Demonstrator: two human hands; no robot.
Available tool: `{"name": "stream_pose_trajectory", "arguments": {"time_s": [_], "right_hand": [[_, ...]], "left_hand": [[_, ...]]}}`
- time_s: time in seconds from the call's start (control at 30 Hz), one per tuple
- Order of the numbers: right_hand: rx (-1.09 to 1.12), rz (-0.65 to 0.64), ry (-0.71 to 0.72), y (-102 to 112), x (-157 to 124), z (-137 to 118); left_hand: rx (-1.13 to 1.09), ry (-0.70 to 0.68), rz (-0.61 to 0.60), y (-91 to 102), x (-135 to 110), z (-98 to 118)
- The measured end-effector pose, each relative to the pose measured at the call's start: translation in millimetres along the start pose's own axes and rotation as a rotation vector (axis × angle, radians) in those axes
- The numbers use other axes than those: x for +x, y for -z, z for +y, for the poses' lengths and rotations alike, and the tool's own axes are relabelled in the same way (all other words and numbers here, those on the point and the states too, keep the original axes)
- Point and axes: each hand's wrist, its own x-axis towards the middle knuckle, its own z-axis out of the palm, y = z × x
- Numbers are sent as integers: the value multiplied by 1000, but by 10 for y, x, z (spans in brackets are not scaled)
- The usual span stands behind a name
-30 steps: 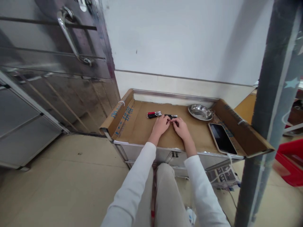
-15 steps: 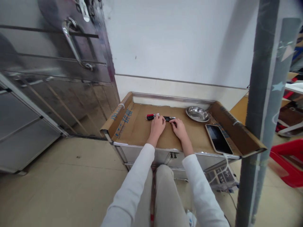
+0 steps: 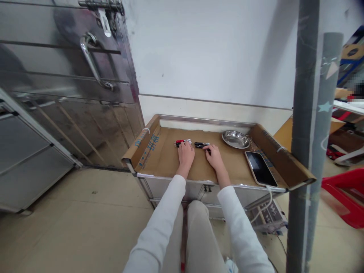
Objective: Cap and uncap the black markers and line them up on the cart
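A low metal table lined with cardboard (image 3: 167,163) stands against the white wall. On it lie a small bunch of red and black pens (image 3: 182,142) and a black pen (image 3: 201,145) beside them. My left hand (image 3: 185,155) rests on the cardboard with its fingertips at the red and black bunch, fingers curled over it. My right hand (image 3: 214,156) lies just right of it, fingertips touching the black pen. Both arms wear white sleeves.
A shallow steel dish (image 3: 235,138) sits at the back right. A phone (image 3: 260,168) with a white cable lies near the right flap. A steel cabinet door with a handle (image 3: 93,64) is on the left. A grey post (image 3: 309,125) stands at the right.
My left hand has slid left from the black pen to the red and black bunch. My right hand stays by the black pen. The camera has drifted slightly.
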Motion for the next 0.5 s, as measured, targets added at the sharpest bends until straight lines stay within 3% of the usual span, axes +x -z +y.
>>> {"name": "stream_pose_trajectory", "arguments": {"time_s": [0.2, 0.5], "right_hand": [[8, -10, 26, 17, 10, -21], [105, -17, -11, 21, 9, -38]], "left_hand": [[-35, -45, -14, -17, 19, -7], [-176, -418, -112, -61, 20, -28]]}}
